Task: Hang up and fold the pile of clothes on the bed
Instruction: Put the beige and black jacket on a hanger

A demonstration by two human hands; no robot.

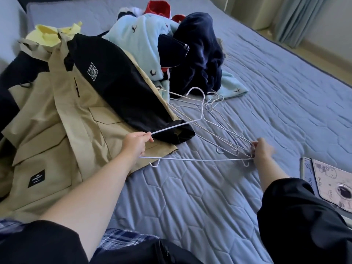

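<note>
Left hand (136, 142) pinches the left corner of a white hanger (190, 159), lifted off bed (190, 206). Right hand (263, 149) grips right ends of the hanger bunch (221, 128). Clothes pile (198, 54) far-centre, beige coat (57, 121) near left

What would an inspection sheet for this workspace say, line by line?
Surface: blue quilted bed cover, lightly rumpled.
Job's things: clothes pile at the far side; beige coat spread at left with a black garment across it; white wire hangers tangled on the cover.
Clutter: printed mat at the right edge.
Grips: left hand pinches the wire of one hanger; right hand, blurred, holds the hangers' far ends.
Cables: nothing seen.
Surroundings: curtain and floor beyond the bed.
</note>
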